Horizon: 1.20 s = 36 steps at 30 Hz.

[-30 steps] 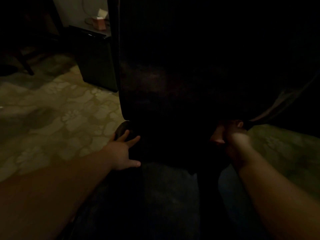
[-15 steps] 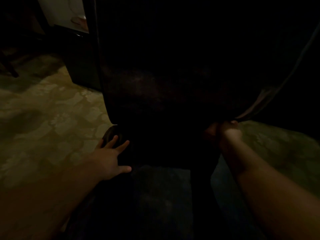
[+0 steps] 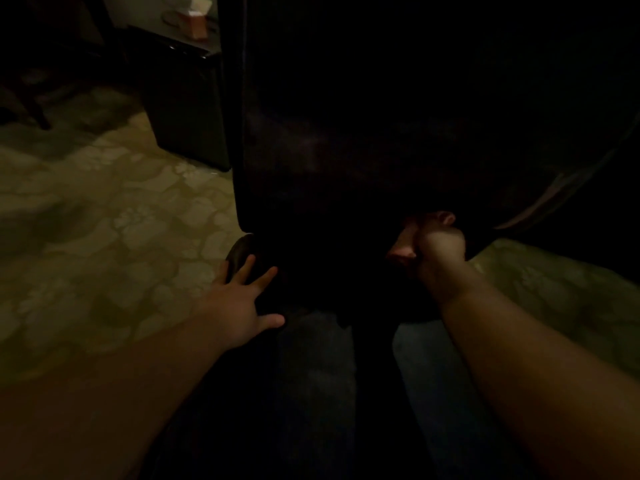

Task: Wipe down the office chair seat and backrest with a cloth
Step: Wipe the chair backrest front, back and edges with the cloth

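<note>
The office chair's dark backrest point(image 3: 363, 150) fills the middle of the view, very dim. My left hand point(image 3: 239, 303) lies open with fingers spread against the chair's lower left, beside a rounded dark edge point(image 3: 239, 252). My right hand point(image 3: 436, 247) is a closed fist pressed at the bottom edge of the backrest. A small pale pinkish bit, seemingly the cloth point(image 3: 400, 249), sticks out of the fist on its left. The seat is lost in shadow.
A patterned pale floor point(image 3: 104, 237) spreads to the left and shows again at right. A dark cabinet point(image 3: 187, 109) stands behind the chair at left, with a tissue box point(image 3: 197, 19) on top. A grey strip point(image 3: 554, 195) curves along the chair's right side.
The view swung right and then back left. Both hands stay at about the same spots on the chair, the right fist still at the backrest's lower edge.
</note>
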### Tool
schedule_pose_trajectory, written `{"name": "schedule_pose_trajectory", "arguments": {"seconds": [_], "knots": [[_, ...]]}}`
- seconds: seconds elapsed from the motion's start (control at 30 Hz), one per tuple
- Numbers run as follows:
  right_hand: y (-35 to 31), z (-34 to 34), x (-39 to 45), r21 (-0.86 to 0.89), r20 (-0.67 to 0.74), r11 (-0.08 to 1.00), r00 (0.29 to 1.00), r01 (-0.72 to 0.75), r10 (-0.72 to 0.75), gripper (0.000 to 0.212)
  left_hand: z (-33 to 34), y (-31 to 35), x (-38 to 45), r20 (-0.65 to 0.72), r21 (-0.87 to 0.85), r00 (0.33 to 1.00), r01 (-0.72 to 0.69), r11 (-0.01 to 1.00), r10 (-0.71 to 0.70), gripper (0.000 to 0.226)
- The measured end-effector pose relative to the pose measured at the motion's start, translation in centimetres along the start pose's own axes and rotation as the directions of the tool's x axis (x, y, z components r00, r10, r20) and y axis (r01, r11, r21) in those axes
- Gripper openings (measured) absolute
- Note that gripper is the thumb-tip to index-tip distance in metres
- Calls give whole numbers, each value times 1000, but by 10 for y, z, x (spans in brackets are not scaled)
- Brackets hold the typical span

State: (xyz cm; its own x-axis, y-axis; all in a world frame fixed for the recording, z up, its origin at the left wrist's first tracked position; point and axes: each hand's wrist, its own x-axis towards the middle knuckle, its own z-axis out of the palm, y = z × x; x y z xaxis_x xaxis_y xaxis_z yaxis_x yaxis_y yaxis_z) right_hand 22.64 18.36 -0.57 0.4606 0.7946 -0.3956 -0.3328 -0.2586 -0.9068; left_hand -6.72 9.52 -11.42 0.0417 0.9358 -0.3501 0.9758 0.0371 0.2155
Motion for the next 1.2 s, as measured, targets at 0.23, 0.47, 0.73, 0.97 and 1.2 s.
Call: {"name": "schedule_pose_trajectory", "arguments": {"seconds": [0.23, 0.47, 0.73, 0.97, 1.2], "knots": [[16, 30, -13, -153, 126, 987, 992, 42, -22, 19, 31, -8, -20, -336, -185, 941, -30, 982, -34, 92], [25, 63, -25, -17, 145, 994, 984, -104, 105, 9, 31, -2, -20, -340, -241, 939, -37, 970, -48, 88], [49, 98, -41, 32, 119, 989, 983, -142, 137, 14, 28, 1, -19, -362, -216, 932, -57, 975, -25, 83], [67, 126, -41, -137, 50, 982, 989, -131, 139, 19, 31, 2, -17, -367, -214, 930, -79, 974, -5, 80], [67, 140, -46, -324, 153, 937, 970, -134, 192, 43, 29, 3, -9, -365, -210, 931, -105, 972, 22, 79]]}}
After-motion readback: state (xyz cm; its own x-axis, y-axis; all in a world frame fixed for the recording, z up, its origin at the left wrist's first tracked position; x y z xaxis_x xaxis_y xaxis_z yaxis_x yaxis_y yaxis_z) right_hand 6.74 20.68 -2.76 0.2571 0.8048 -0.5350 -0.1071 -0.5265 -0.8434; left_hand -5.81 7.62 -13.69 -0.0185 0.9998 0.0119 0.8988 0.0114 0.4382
